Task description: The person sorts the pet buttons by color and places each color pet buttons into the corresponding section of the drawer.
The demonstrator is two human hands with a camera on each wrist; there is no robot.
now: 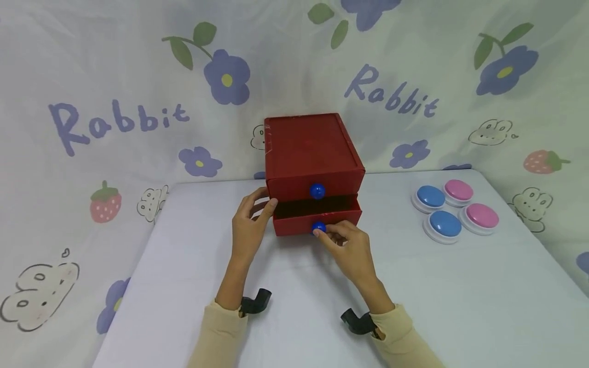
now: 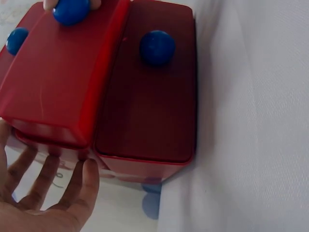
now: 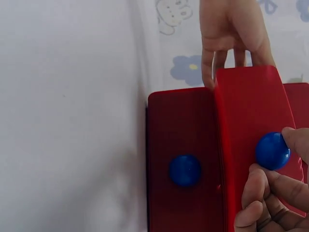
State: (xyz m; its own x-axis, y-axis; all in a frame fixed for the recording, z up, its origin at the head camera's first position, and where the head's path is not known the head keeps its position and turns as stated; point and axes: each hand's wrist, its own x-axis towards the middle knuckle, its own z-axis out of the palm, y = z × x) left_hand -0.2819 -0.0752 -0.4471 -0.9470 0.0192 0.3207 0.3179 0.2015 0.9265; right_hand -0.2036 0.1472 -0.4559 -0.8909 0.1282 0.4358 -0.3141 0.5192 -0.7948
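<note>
A red drawer cabinet (image 1: 313, 143) with round blue knobs stands at the back of the table. Its middle drawer (image 1: 294, 224) is pulled part way out, and the dark inside shows in the head view. My right hand (image 1: 354, 250) pinches that drawer's blue knob (image 3: 273, 151) between thumb and fingers. At the cabinet's left side is my left hand (image 1: 250, 225), its spread fingertips against the red side wall. The top drawer, with its own blue knob (image 1: 317, 191), is closed. Below, the closed bottom drawer (image 2: 145, 106) shows in both wrist views.
Two blue push buttons (image 1: 445, 224) and two pink push buttons (image 1: 480, 215) with white bases sit together at the right of the white table (image 1: 294, 317). Behind the cabinet hangs a printed cloth (image 1: 294, 61) with flowers and rabbits.
</note>
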